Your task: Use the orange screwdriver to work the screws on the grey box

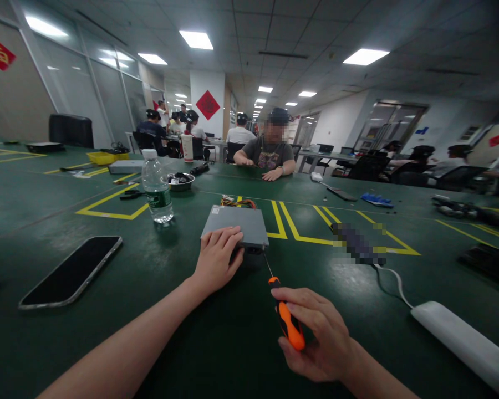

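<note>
A grey metal computer power supply [233,221] lies on the green table, its coloured cables [241,203] bunched behind it. My left hand [222,249] steadies it, fingers over the top and thumb down at the front face. My right hand [320,327] grips an orange and black screwdriver [289,321]. The thin shaft points away from me, and its tip is at the lower right corner of the front face. Whether the tip sits in a screw is too small to tell.
A phone [72,270] and a water bottle [156,191] stand left. On the right, a white power bank [461,338] is cabled to a dark device [355,243]. A metal bowl [181,183] lies beyond the bottle. Across the table sits a person [266,152].
</note>
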A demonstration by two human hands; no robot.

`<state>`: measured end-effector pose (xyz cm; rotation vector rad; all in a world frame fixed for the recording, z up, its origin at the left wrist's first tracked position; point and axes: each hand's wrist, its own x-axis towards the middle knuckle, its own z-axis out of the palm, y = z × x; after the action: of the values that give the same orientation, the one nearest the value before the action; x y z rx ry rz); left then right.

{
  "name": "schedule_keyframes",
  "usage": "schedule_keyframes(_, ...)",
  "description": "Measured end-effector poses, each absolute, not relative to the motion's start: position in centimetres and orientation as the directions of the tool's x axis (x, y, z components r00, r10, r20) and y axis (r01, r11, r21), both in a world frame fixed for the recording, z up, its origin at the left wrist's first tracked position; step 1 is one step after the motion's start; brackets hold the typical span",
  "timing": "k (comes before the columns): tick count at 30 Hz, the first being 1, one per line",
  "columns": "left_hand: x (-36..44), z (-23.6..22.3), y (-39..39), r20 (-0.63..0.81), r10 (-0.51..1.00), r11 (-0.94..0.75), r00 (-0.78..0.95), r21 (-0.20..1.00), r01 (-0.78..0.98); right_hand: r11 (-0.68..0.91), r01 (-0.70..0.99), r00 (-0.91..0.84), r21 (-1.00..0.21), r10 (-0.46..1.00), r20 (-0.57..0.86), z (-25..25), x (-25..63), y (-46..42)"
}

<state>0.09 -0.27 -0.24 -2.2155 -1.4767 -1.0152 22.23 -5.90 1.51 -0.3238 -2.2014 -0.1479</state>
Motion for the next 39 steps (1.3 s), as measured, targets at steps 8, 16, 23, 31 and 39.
schedule_keyframes(8,0.03,-0.33,-0.20,0.696,0.683,-0.428,0.222,0.134,0.894,0.941,0.338,-0.742,0.034,0.243,0.625,2.38,22.01,-6.74)
schedule_keyframes(16,0.11,-0.36,-0.22,0.705,0.675,-0.431,0.217,0.138,0.892,0.953,0.300,-0.740,0.032,0.211,0.638,1.80,21.46,-6.69)
schedule_keyframes(23,0.14,-0.39,-0.21,0.709,0.673,-0.433,0.211,0.147,0.889,0.948,0.316,-0.707,-0.030,0.256,0.660,1.95,21.58,-6.70)
schedule_keyframes(31,0.07,-0.29,-0.32,0.699,0.681,-0.433,0.217,0.145,0.890,0.942,0.313,-0.729,0.121,0.157,0.667,2.05,21.41,-6.59)
schedule_keyframes(39,0.10,-0.25,-0.29,0.701,0.679,-0.432,0.219,0.140,0.891,0.947,0.311,-0.769,0.080,0.202,0.606,2.47,21.46,-6.76)
